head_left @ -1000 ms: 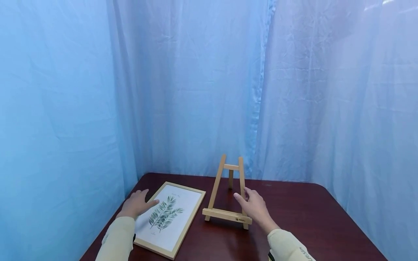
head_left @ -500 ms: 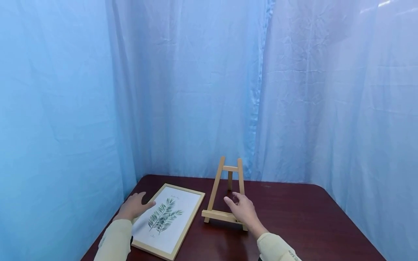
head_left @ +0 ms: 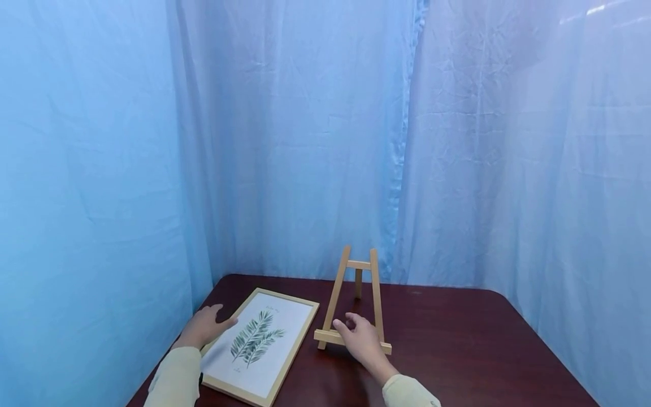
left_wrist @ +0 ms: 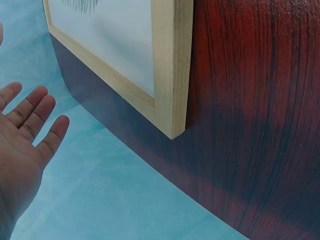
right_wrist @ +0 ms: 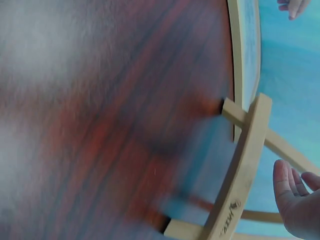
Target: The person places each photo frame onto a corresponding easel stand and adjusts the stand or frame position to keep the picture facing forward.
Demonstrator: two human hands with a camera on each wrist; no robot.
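Observation:
A picture frame (head_left: 264, 339) with a pale wooden border and a green leaf print lies flat on the dark red table. My left hand (head_left: 204, 327) hovers at its left edge, fingers spread and holding nothing. In the left wrist view, the left hand (left_wrist: 30, 130) is apart from the frame's border (left_wrist: 167, 75). To the right of the frame stands a small wooden easel (head_left: 376, 294). My right hand (head_left: 361, 339) is in front of the easel's lower ledge, overlapping it, fingers loosely bent around nothing. The right wrist view shows that hand (right_wrist: 300, 200) beside the easel's ledge (right_wrist: 240, 170).
The dark red wooden table (head_left: 458, 339) has rounded far corners. Blue curtains (head_left: 305, 141) hang behind it and along both sides. The table's left edge runs close beside the picture frame.
My right hand has moved left and nearer, from the easel's right leg to in front of its ledge. My left hand has drawn back slightly. The frame and easel stay in place.

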